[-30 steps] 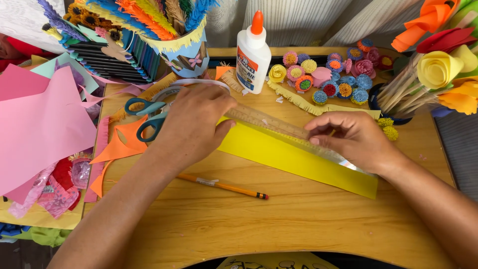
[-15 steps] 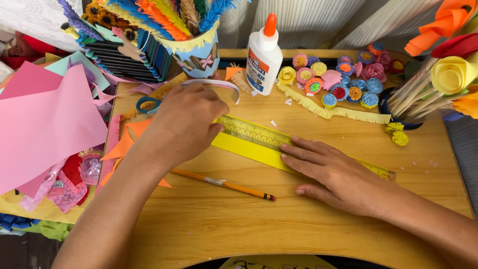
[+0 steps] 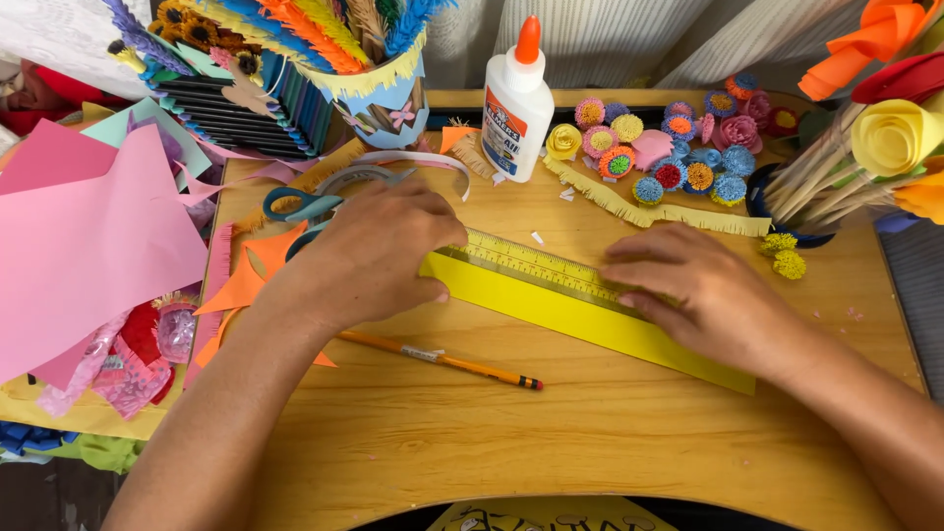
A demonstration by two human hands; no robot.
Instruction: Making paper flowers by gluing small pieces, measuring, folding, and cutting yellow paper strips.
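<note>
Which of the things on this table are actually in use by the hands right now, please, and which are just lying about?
In use:
left hand
right hand
clear ruler
yellow paper strip

Lying about:
pencil
scissors
glue bottle
small paper flowers
pink paper sheets

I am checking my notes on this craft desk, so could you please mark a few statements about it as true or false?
1. Both hands press on the ruler over the yellow paper strip. True: left hand, right hand.
2. The pencil is held in the right hand. False: it lies loose on the table, below the strip.
3. The glue bottle stands upright with an orange cap. True.
4. The scissors lie right of the glue bottle. False: they lie left of it, partly behind the left hand.
</note>
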